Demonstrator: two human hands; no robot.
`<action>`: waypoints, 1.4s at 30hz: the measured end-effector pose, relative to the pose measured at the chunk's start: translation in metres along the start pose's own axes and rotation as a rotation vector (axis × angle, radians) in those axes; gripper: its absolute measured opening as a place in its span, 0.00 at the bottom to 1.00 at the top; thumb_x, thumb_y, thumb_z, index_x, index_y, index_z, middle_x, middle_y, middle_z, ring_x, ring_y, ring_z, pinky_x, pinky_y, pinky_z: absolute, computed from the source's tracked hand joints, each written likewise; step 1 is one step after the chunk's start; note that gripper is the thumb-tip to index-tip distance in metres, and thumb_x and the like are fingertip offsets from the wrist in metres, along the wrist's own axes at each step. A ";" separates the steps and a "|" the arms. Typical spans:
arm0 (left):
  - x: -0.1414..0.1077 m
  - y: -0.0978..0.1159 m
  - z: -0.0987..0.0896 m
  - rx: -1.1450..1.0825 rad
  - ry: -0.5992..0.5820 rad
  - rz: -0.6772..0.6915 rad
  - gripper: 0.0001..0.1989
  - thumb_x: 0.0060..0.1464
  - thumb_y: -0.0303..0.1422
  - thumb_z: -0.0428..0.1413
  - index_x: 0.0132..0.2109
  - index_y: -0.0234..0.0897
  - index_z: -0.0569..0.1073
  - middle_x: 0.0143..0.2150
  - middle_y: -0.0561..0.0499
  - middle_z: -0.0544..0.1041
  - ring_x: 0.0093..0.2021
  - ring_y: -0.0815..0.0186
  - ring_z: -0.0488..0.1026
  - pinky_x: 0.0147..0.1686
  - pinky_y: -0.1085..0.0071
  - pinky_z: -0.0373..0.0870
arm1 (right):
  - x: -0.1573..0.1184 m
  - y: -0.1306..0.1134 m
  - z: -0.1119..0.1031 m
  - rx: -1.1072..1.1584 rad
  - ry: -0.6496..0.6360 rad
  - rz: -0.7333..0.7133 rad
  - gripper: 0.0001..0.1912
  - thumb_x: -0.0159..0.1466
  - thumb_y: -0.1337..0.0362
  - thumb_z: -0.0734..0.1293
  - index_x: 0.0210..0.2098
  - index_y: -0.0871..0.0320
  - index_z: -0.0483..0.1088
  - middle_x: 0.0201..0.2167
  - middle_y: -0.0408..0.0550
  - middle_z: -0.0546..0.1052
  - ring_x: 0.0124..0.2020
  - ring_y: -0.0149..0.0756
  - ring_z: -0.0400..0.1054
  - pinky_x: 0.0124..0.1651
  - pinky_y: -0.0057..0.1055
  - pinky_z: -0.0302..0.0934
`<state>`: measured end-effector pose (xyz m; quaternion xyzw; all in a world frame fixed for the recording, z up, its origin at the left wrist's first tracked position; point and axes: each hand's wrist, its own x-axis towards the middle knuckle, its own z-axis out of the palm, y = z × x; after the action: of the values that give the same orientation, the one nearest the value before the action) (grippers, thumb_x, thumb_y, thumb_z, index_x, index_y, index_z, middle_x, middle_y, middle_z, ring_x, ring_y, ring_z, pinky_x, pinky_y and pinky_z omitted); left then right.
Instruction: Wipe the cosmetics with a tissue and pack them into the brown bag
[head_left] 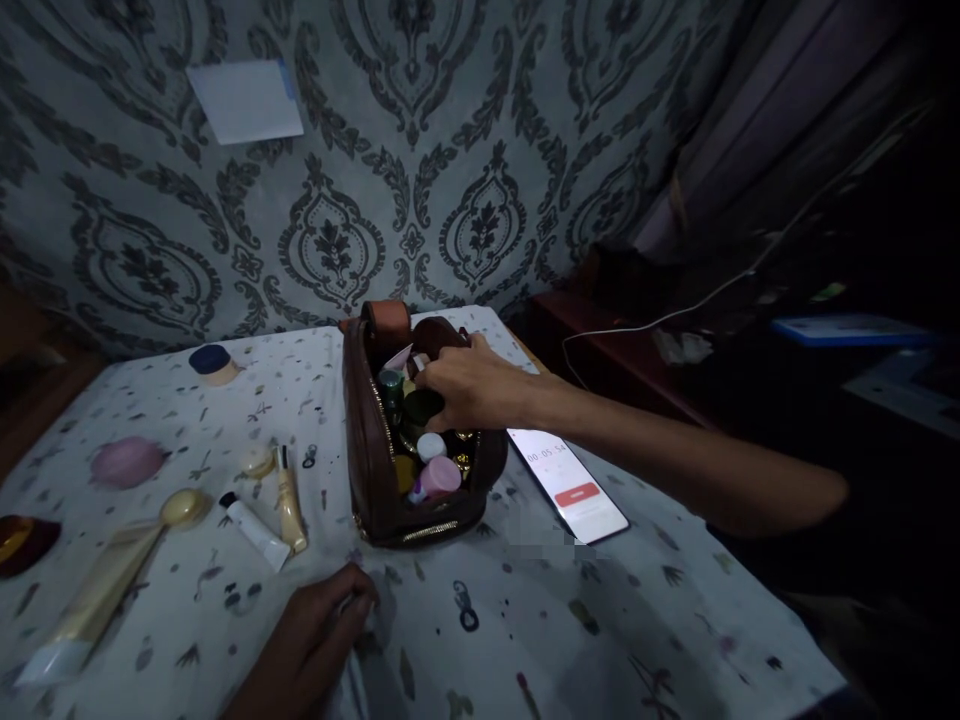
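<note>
An open brown zip bag (pixel 367 480) stands on the patterned cloth, full of small jars and tubes. My right hand (pixel 472 385) reaches into its right side, fingers bent down over a dark green jar (pixel 424 408); whether it grips anything is hidden. Below that jar are a white-capped container (pixel 431 446) and a pink-lidded one (pixel 441 476). My left hand (pixel 319 630) rests on the cloth in front of the bag, fingers curled together, with nothing visible in them. A lit phone (pixel 577 495) lies right of the bag, beneath my right forearm.
Left of the bag lie a small white tube (pixel 255 530), a slim gold tube (pixel 289 505), a large cream tube (pixel 97 600), a pink item (pixel 127 462) and a blue-lidded jar (pixel 213 365). The patterned wall (pixel 405 180) rises behind. A white cable (pixel 675 315) hangs at right.
</note>
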<state>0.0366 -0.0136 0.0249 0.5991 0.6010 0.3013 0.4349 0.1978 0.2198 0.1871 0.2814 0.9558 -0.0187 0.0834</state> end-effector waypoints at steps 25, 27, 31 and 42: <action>-0.001 -0.002 0.002 0.028 0.080 0.031 0.19 0.66 0.45 0.45 0.34 0.38 0.70 0.27 0.54 0.69 0.29 0.67 0.67 0.30 0.75 0.63 | -0.005 -0.024 -0.002 -0.142 0.069 -0.032 0.19 0.68 0.54 0.64 0.45 0.63 0.75 0.45 0.59 0.78 0.54 0.58 0.67 0.59 0.69 0.41; -0.001 -0.001 0.002 0.028 0.079 0.028 0.19 0.66 0.45 0.44 0.34 0.38 0.71 0.27 0.53 0.69 0.29 0.67 0.67 0.30 0.75 0.63 | -0.004 -0.031 0.000 -0.170 0.048 -0.048 0.18 0.67 0.55 0.65 0.45 0.64 0.75 0.45 0.60 0.78 0.54 0.60 0.67 0.58 0.69 0.41; 0.001 0.006 0.000 0.038 0.059 0.002 0.21 0.65 0.47 0.44 0.34 0.38 0.71 0.26 0.53 0.69 0.29 0.66 0.68 0.30 0.75 0.64 | 0.001 -0.035 0.003 -0.136 0.001 -0.048 0.13 0.64 0.64 0.67 0.45 0.65 0.75 0.46 0.62 0.78 0.52 0.58 0.69 0.56 0.65 0.49; 0.000 0.006 -0.002 0.056 -0.006 0.006 0.20 0.67 0.46 0.43 0.35 0.38 0.69 0.28 0.52 0.70 0.30 0.66 0.68 0.32 0.75 0.64 | 0.004 -0.041 0.018 0.101 0.103 -0.043 0.13 0.58 0.63 0.68 0.41 0.64 0.75 0.40 0.62 0.79 0.51 0.57 0.71 0.49 0.46 0.62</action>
<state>0.0374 -0.0127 0.0310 0.6139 0.6062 0.2839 0.4185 0.1750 0.1859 0.1685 0.2653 0.9625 -0.0542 0.0191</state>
